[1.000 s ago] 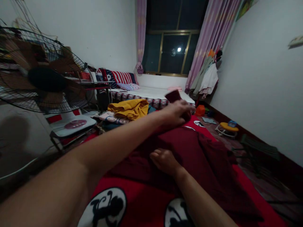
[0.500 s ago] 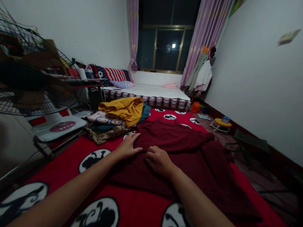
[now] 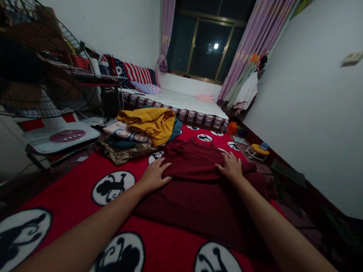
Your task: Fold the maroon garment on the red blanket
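A dark maroon long-sleeved top (image 3: 193,200) lies spread over a red blanket (image 3: 70,192) with white round figure prints. One sleeve is laid across its body. My left hand (image 3: 154,175) rests at the garment's left edge with fingers apart, thumb on the cloth. Farther right, my right hand (image 3: 231,168) touches the laid-over sleeve, its fingers spread. Neither hand grips anything. Just beyond my left hand is a pile of clothes, with a yellow garment (image 3: 153,121) on top and a brown patterned garment (image 3: 127,152) at the bottom.
A standing fan (image 3: 36,75) is close on the left, beside a grey-white base with a pink panel (image 3: 67,136). A bed (image 3: 181,102) stands at the back below the window. On the right are a yellow stool (image 3: 259,150) and a dark folding stool (image 3: 287,175).
My right hand has moved right along the maroon top, and its curled fingers have opened out. My left hand stays at the left edge. The view has tilted slightly.
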Available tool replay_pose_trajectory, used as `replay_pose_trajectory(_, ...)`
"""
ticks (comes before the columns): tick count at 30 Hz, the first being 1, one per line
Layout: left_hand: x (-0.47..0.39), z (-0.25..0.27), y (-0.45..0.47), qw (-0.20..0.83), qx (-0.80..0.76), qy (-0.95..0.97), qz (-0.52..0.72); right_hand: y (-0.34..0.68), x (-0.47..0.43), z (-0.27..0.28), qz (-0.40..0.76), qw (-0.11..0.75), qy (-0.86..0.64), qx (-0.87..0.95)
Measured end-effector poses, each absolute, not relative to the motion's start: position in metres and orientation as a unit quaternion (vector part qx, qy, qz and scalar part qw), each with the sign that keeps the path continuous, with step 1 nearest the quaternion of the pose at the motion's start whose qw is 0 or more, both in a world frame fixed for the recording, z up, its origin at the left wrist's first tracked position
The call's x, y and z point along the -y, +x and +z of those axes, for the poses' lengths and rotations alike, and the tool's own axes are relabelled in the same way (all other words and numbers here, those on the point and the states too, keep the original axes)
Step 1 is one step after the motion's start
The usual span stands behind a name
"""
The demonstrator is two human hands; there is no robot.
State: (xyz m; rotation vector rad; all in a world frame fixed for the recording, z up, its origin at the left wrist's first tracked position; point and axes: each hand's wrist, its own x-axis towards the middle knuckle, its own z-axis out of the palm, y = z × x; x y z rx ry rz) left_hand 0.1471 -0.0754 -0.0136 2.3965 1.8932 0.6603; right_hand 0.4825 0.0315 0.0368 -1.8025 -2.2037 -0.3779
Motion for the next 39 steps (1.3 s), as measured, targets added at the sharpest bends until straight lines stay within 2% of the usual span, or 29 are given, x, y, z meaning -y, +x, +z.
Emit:
replay_pose_trajectory(4, 0.077, -0.014, 0.148, 0.019, -0.612, 0.760, 0.220, 0.508, -0.054, 0.035, -0.132, 0.027, -0.632, 0.763)
replay_pose_trajectory(9, 0.079, -0.013, 0.148, 0.032, -0.612, 0.756, 0.233, 0.515, -0.053, 0.043, -0.107, -0.035, -0.581, 0.806)
replay_pose_trajectory(14, 0.080, -0.011, 0.150, 0.030, -0.612, 0.757, 0.229, 0.518, -0.061, 0.063, -0.098, 0.041, -0.572, 0.814)
replay_pose_trajectory(19, 0.079, -0.013, 0.149, 0.035, -0.606, 0.759, 0.235, 0.496, -0.080, 0.055, -0.055, 0.096, -0.562, 0.820)
replay_pose_trajectory(28, 0.080, -0.013, 0.149, 0.031, -0.602, 0.759, 0.246, 0.474, -0.098, 0.027, -0.082, 0.090, -0.584, 0.803)
replay_pose_trajectory(33, 0.086, -0.004, 0.154, -0.019, -0.557, 0.795, 0.239, 0.480, -0.089, 0.048, -0.105, 0.119, -0.589, 0.793)
replay_pose_trajectory(36, 0.086, -0.003, 0.155, -0.002, -0.521, 0.825, 0.220, 0.492, -0.080, 0.065, -0.153, 0.150, -0.612, 0.761)
replay_pose_trajectory(37, 0.086, -0.003, 0.156, 0.008, -0.515, 0.830, 0.215, 0.497, -0.078, 0.069, -0.173, 0.140, -0.618, 0.754)
replay_pose_trajectory(39, 0.085, -0.004, 0.155, 0.027, -0.506, 0.836, 0.209, 0.507, -0.074, 0.072, -0.189, 0.067, -0.626, 0.754)
